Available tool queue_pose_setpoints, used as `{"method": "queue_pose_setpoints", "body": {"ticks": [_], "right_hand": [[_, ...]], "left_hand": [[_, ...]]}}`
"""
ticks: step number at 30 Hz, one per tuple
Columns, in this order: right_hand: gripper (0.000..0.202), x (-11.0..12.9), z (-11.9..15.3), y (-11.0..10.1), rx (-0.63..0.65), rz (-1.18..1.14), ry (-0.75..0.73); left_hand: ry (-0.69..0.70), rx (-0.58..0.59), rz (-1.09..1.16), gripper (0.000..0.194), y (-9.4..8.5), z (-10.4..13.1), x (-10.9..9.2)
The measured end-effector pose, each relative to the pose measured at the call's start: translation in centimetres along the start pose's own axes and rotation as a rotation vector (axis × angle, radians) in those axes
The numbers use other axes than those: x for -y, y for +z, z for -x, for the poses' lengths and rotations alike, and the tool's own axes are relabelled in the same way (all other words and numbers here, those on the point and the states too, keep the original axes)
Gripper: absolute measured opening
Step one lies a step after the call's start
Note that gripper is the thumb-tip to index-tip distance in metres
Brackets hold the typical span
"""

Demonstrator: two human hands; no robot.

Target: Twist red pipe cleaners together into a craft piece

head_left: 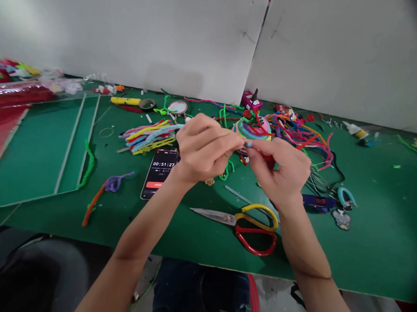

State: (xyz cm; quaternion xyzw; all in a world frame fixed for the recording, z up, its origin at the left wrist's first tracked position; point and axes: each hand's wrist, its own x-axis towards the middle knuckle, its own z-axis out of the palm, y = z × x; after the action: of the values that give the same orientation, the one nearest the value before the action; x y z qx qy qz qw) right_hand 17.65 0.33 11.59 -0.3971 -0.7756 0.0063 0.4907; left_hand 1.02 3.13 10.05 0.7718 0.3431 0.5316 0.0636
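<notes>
My left hand (209, 149) is closed, its thumb and fingertips pinched together above the middle of the table. Opposite it, my right hand (279, 166) pinches as well, and the fingertips of both hands meet. A small light-blue piece, apparently the end of a pipe cleaner (249, 143), shows between them; the rest of it is hidden by the fingers. Below the hands lie scissors (235, 219) with one yellow and one red handle. Left of my left hand is a bundle of colourful pipe cleaners (150, 136). Behind the fingertips sits a roll of multicoloured pipe cleaners (254, 126).
A phone (153, 176) running a timer lies partly under my left forearm. An orange and purple twisted pipe cleaner (101, 194) lies to the left. Loose pipe cleaners (300, 133), a dark blue tool (318, 203) and a glue bottle (355, 130) are on the right of the green table (374, 248).
</notes>
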Motion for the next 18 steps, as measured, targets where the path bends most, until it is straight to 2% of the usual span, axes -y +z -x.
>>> {"method": "queue_pose_setpoints", "body": {"ticks": [2, 3, 7, 9, 10, 12, 15, 18], "right_hand": [[0.016, -0.6, 0.0, 0.2, -0.048, 0.102, -0.137], [0.015, -0.9, 0.1, 0.3, -0.058, 0.141, -0.206], [0.012, -1.3, 0.6, 0.5, -0.032, 0.209, -0.493], [0.015, -1.1, 0.9, 0.6, -0.013, 0.221, -0.554], [0.015, -1.0, 0.9, 0.6, -0.001, 0.224, -0.537], [0.012, -0.6, 0.7, 0.6, 0.04, 0.194, -0.417], [0.02, 0.1, 0.3, 0.5, 0.149, 0.036, -0.157], [0.024, 0.5, 0.0, 0.6, 0.256, -0.173, -0.004]], "left_hand": [[-0.063, 0.038, 0.033, 0.028, -0.7, -0.6, -1.1], [-0.133, 0.102, 0.076, 0.029, -1.2, -0.9, -1.5], [-0.358, 0.532, 0.385, 0.033, -3.7, -1.7, -1.8], [-0.386, 0.66, 0.461, 0.033, -4.5, -1.9, -1.6], [-0.381, 0.666, 0.447, 0.031, -4.7, -1.9, -1.5], [-0.318, 0.576, 0.315, 0.025, -4.9, -1.8, -1.7], [-0.119, 0.412, -0.023, 0.016, -5.0, -1.5, -2.2], [0.074, 0.379, -0.257, 0.019, -5.1, -1.2, -2.1]]}}
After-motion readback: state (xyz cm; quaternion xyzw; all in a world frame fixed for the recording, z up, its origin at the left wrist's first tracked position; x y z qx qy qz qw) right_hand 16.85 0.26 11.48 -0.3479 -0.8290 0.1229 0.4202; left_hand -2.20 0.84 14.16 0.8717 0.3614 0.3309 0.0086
